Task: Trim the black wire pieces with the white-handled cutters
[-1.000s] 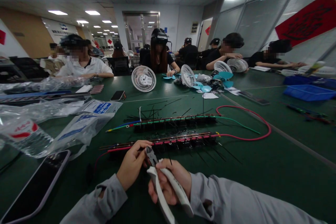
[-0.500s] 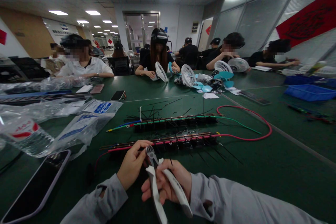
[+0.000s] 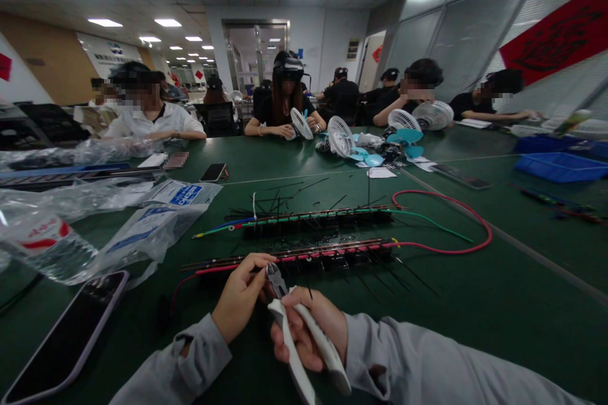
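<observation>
Right hand [image 3: 311, 332] clamps white-handled cutters [image 3: 297, 329], handles squeezed closer than half a second ago; left hand [image 3: 242, 294] pinches something unclear at ten o'clock of the cutter head

Your single head-worn camera looks forward and down across the green table [image 3: 475, 304], close above your hands.

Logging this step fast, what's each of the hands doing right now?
Left hand: fingers pinched near the cutter's tip; whether they hold anything cannot be told.
Right hand: closed on the white-handled cutters.
</observation>
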### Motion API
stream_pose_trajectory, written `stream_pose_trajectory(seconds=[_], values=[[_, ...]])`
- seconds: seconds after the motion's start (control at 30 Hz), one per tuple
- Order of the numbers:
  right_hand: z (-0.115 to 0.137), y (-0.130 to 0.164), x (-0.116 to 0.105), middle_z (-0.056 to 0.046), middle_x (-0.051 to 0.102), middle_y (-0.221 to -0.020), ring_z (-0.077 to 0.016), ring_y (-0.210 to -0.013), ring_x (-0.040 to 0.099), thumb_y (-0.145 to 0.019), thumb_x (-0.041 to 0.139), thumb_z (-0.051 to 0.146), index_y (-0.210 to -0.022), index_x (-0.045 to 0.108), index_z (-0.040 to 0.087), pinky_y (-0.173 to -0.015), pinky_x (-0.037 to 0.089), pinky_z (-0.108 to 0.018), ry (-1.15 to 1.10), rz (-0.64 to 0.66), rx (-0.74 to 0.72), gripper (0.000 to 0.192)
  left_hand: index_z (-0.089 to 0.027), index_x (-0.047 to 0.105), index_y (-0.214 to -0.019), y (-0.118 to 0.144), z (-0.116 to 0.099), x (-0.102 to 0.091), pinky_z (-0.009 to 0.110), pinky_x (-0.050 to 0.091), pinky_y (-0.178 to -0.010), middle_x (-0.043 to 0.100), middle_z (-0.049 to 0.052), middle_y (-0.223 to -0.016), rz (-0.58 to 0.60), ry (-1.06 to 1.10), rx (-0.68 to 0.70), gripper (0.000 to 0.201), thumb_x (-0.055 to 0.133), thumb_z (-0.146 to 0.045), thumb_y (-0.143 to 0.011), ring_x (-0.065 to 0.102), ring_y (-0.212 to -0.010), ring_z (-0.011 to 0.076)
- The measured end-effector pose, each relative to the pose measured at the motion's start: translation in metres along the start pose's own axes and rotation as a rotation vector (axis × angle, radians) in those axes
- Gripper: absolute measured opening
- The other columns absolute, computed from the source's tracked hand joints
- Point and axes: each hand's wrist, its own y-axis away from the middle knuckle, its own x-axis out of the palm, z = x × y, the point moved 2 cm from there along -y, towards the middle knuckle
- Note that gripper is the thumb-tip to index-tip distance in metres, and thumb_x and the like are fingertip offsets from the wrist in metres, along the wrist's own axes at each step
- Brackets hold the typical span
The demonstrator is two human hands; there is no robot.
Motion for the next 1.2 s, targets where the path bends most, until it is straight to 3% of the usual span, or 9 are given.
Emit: stream_pose_trajectory(seconds=[0.17,0.37,0.8,1.07,1.2], values=[[0.0,-0.001,0.002,-0.013,0.059,-0.065,-0.018,-0.052,0.058,-0.073,0.035,0.038,-0.061,0.046,0.013,-0.021,0.027,-0.018,-0.02,-0.007,0.006,0.03,-0.016,0.056,-0.086,0.0,0.0,0.0,0.021,0.047,-0.047,0.053,0.008,-0.114,0.004,0.007,-0.009,0.018,0.05,-0.033,-0.084,0.057,-0.06,0.009],[0.0,0.002,0.006,-0.009,0.058,-0.062,-0.0174,-0.048,0.057,-0.071,0.041,0.038,-0.052,0.031,0.016,-0.019,0.023,-0.017,-0.029,-0.049,-0.003,0.031,-0.016,0.056,-0.085,0.001,-0.002,0.001,0.022,0.047,-0.047,0.054,0.008,-0.112,0.002,0.003,0.002,0.018,0.05,-0.033,-0.084,0.057,-0.059,0.0092],[-0.001,0.005,0.012,-0.008,0.058,-0.063,-0.0174,-0.048,0.058,-0.071,0.041,0.039,-0.051,0.03,0.017,-0.02,0.021,-0.017,-0.017,-0.099,-0.012,0.032,-0.015,0.055,-0.087,0.001,-0.002,0.001,0.021,0.048,-0.048,0.053,0.008,-0.109,0.018,-0.007,0.023,0.018,0.049,-0.033,-0.085,0.057,-0.059,0.0091],[-0.002,-0.001,-0.002,-0.015,0.061,-0.068,-0.0188,-0.053,0.059,-0.075,0.033,0.039,-0.052,0.032,0.017,-0.022,0.024,-0.017,-0.03,0.034,-0.029,0.032,-0.016,0.054,-0.085,0.0,0.0,0.0,0.021,0.047,-0.046,0.054,0.009,-0.11,0.0,0.009,0.014,0.018,0.051,-0.033,-0.083,0.057,-0.058,0.0097],[-0.002,0.0,0.001,-0.019,0.063,-0.086,-0.021,-0.068,0.062,-0.073,0.033,0.04,-0.058,0.041,0.014,-0.036,0.04,-0.021,-0.053,0.139,-0.14,0.031,-0.016,0.056,-0.086,0.0,-0.002,0.001,0.021,0.047,-0.047,0.056,0.008,-0.109,-0.006,0.008,0.006,0.019,0.052,-0.034,-0.083,0.057,-0.058,0.0098]])
